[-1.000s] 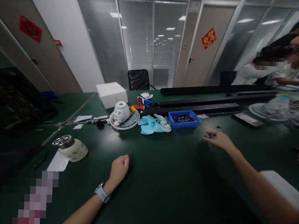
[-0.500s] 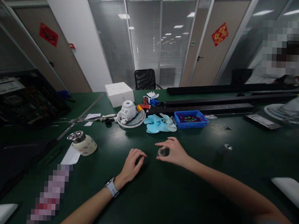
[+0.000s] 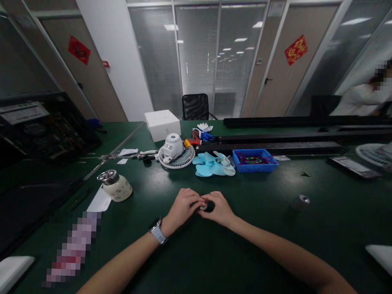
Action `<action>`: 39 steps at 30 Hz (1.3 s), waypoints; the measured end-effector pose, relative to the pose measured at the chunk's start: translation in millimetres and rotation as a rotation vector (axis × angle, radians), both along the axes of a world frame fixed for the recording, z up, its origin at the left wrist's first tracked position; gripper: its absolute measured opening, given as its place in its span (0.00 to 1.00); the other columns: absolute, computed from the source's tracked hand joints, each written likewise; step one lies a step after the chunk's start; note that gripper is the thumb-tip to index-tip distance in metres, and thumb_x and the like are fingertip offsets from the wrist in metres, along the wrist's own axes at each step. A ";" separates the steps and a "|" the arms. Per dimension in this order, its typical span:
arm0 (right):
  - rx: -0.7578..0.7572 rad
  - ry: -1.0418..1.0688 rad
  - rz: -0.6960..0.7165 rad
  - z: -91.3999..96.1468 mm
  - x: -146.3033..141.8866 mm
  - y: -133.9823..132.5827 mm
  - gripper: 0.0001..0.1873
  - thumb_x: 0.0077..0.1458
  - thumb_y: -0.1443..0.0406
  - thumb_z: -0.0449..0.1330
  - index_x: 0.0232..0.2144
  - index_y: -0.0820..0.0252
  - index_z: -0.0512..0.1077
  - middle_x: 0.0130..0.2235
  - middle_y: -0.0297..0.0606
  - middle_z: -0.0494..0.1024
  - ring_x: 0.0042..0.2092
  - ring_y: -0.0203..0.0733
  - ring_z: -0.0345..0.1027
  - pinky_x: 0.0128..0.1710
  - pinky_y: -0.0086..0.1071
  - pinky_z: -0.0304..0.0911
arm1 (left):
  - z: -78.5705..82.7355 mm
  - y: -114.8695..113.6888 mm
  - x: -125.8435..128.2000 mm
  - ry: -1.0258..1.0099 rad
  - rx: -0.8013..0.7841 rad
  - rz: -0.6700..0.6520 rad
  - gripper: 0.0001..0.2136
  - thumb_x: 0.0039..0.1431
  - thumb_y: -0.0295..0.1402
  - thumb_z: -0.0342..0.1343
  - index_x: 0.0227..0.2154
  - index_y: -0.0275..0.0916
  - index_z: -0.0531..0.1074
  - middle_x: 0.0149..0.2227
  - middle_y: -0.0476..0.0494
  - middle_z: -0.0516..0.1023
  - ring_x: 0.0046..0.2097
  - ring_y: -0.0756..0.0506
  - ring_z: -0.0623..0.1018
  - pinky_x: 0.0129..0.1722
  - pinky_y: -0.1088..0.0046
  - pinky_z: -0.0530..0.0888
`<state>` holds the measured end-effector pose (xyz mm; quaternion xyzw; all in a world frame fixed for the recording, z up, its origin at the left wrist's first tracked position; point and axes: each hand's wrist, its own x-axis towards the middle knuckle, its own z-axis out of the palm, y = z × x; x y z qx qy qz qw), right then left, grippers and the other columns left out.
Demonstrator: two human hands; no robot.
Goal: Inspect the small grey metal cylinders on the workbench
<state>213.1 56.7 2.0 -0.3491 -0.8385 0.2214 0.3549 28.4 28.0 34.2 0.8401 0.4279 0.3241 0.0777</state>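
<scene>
My left hand (image 3: 182, 209), with a watch (image 3: 158, 232) at the wrist, meets my right hand (image 3: 219, 210) just above the green table. Between their fingertips is a small round metal part (image 3: 204, 206), mostly covered by the fingers; its exact kind is too small to tell. Thumb and fingers of both hands are closed around it from either side. Beyond the hands lie light-blue fan blades (image 3: 211, 164). A small dark cylinder with a shiny metal top (image 3: 301, 202) stands off to the right.
A white fan housing (image 3: 174, 149) on its grille and a blue tray (image 3: 256, 166) of wires lie behind. A cream bottle (image 3: 120, 189) stands left, near an opened electronic panel (image 3: 37, 122). Long black rails (image 3: 280, 146) cross the back. A person (image 3: 360, 98) is at far right.
My left hand has come right and my right hand slightly left, bringing their fingertips together on the metal part. Earlier only my right hand held it. The view has shifted slightly.
</scene>
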 end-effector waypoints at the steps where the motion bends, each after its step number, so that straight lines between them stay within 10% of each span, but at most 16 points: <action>1: 0.006 0.000 0.005 0.0 -0.3 -0.1 0.15 0.42 0.60 0.68 0.34 0.56 0.74 0.38 0.34 0.80 0.40 0.42 0.70 0.49 0.41 0.56 | -1.0 -0.6 -0.2 0.044 0.060 -0.005 0.09 0.63 0.36 0.53 0.34 0.42 0.77 0.35 0.47 0.79 0.38 0.47 0.73 0.40 0.66 0.64; 7: 0.014 -0.007 0.004 -0.3 -1.3 0.0 0.12 0.41 0.63 0.68 0.31 0.56 0.72 0.35 0.31 0.79 0.37 0.40 0.69 0.44 0.37 0.56 | -7.9 -3.8 4.0 0.233 0.290 0.016 0.10 0.66 0.31 0.47 0.34 0.38 0.73 0.35 0.46 0.78 0.38 0.46 0.71 0.39 0.66 0.62; 15: 0.003 -0.008 -0.018 -0.5 -2.4 -2.6 0.10 0.43 0.62 0.66 0.26 0.58 0.69 0.30 0.30 0.76 0.35 0.38 0.69 0.42 0.34 0.56 | 17.8 1.3 5.1 0.199 0.000 0.009 0.05 0.59 0.35 0.57 0.34 0.40 0.72 0.38 0.47 0.75 0.45 0.44 0.69 0.42 0.66 0.62; 25: -0.017 0.046 -0.012 -1.9 -1.1 -3.3 0.16 0.42 0.60 0.68 0.36 0.56 0.74 0.38 0.33 0.80 0.40 0.42 0.72 0.45 0.37 0.57 | 22.8 1.5 -3.8 0.130 0.075 0.055 0.05 0.59 0.36 0.58 0.33 0.40 0.74 0.36 0.47 0.76 0.45 0.44 0.69 0.44 0.65 0.61; 39: -0.065 0.064 0.018 0.3 -0.7 -5.3 0.19 0.44 0.60 0.68 0.41 0.52 0.74 0.42 0.32 0.80 0.44 0.42 0.72 0.47 0.37 0.56 | -31.0 -12.1 -48.3 0.156 0.132 0.115 0.09 0.56 0.40 0.61 0.35 0.42 0.76 0.34 0.48 0.79 0.40 0.45 0.73 0.40 0.66 0.63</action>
